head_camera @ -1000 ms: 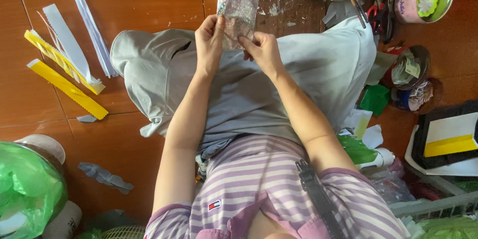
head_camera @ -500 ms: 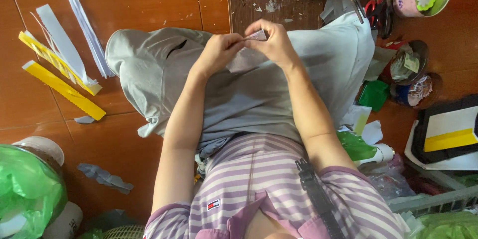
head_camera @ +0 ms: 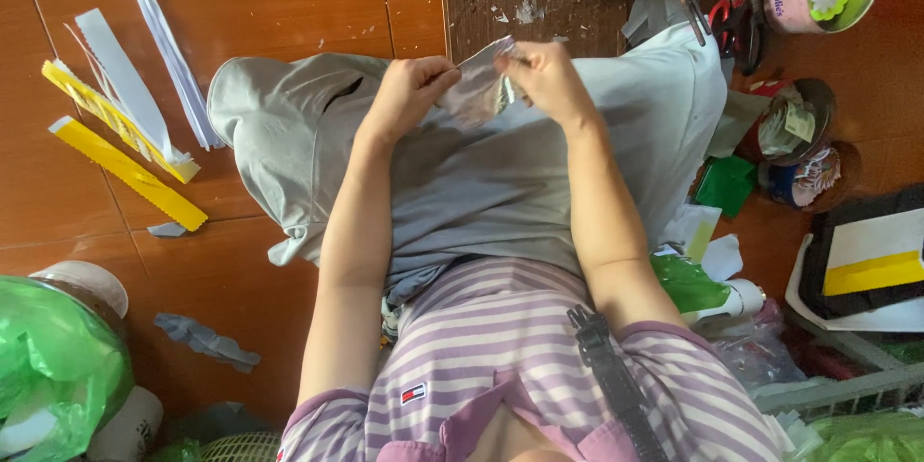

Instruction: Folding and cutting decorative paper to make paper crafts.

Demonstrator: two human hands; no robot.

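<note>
ok, left hand (head_camera: 409, 87) and right hand (head_camera: 547, 77) both pinch a crumpled silvery sheet (head_camera: 479, 87) over the lap, scissors (head_camera: 729, 2) well apart on floor.

Two hands (head_camera: 476, 87), one silvery sheet (head_camera: 478, 87), two yellow strips (head_camera: 125, 168), three white strips (head_camera: 168, 58).

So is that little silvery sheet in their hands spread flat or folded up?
Folded or crumpled: the silvery sheet is bunched between the left hand and right hand, not flat.
</note>
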